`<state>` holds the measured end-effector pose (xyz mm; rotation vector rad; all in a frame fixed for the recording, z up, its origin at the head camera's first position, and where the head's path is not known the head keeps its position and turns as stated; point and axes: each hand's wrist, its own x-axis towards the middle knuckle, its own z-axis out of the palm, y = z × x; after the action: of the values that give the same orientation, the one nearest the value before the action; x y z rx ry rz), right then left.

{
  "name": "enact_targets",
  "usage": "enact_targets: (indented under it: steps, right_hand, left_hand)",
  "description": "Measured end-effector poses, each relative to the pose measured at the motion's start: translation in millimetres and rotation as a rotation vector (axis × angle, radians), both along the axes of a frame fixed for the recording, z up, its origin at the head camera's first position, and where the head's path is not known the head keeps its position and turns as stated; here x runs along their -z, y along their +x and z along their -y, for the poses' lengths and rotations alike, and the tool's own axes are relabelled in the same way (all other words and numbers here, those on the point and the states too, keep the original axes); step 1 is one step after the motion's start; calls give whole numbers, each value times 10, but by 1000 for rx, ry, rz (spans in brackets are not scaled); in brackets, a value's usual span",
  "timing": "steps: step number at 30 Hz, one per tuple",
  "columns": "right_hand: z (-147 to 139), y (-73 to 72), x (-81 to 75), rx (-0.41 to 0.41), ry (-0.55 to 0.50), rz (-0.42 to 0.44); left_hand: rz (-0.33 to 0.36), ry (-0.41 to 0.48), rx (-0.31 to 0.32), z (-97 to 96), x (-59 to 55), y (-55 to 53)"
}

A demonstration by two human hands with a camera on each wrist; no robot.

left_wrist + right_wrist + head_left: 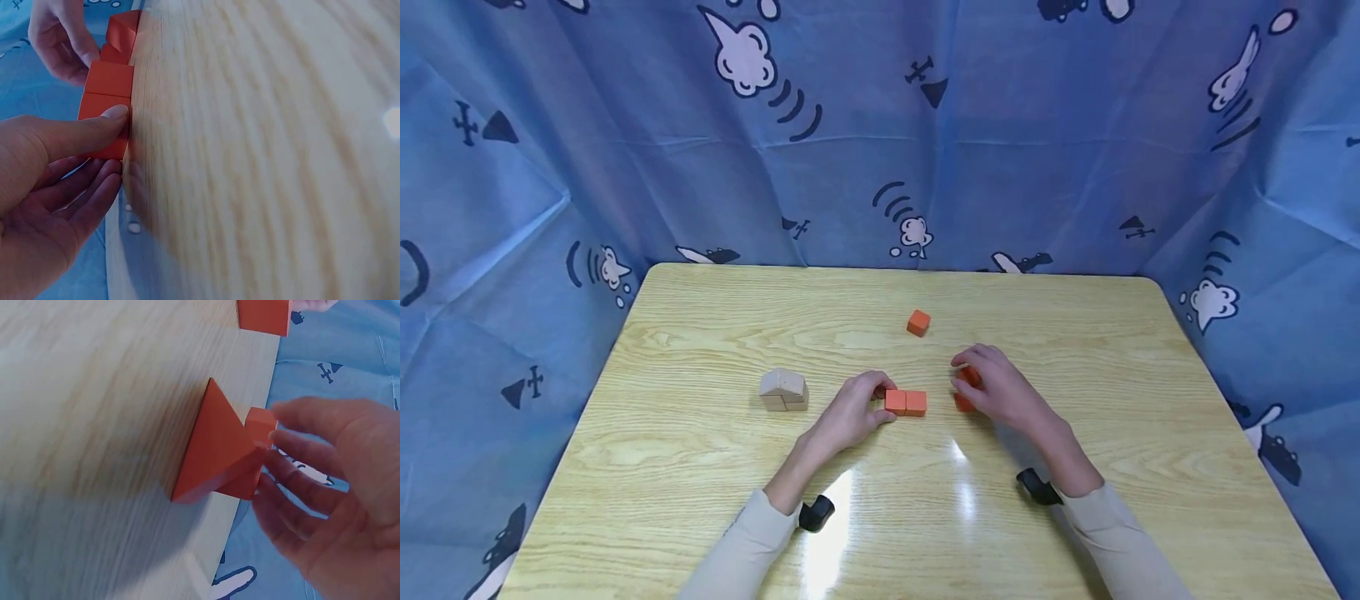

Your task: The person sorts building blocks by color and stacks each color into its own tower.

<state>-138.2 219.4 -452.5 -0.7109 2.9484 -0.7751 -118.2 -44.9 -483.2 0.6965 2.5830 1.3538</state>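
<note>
Two orange blocks stand side by side at mid-table. My left hand (852, 410) holds the left orange block (896, 402), thumb on its near side and fingers behind; the right orange block (916, 403) stands against it. To the right, my right hand (1000, 389) hovers over orange triangular blocks (964, 403), partly hiding them. In the right wrist view, one triangular block (215, 450) shows its face to the camera. The right fingertips (265, 456) are loosely bent at its far edge; whether they touch it I cannot tell.
Another orange block (918, 323) lies farther back on the wooden table (700, 500). Left of my left hand stands a small group of pale wooden blocks (784, 390) with a peaked top. A blue patterned curtain (850, 125) encloses the back and sides.
</note>
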Motion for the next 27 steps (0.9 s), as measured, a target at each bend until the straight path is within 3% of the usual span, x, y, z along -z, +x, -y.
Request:
enact_targets:
  steps: [15, 20, 27]
  right_hand:
    - [-86, -94, 48, 32, -10, 28]
    - [-136, -108, 48, 92, -53, 77]
    - [-232, -109, 76, 103, -147, 146]
  left_hand:
    - [11, -1, -5, -5, -14, 1]
    - [26, 8, -11, -14, -25, -5]
    - [28, 12, -6, -8, -26, 0]
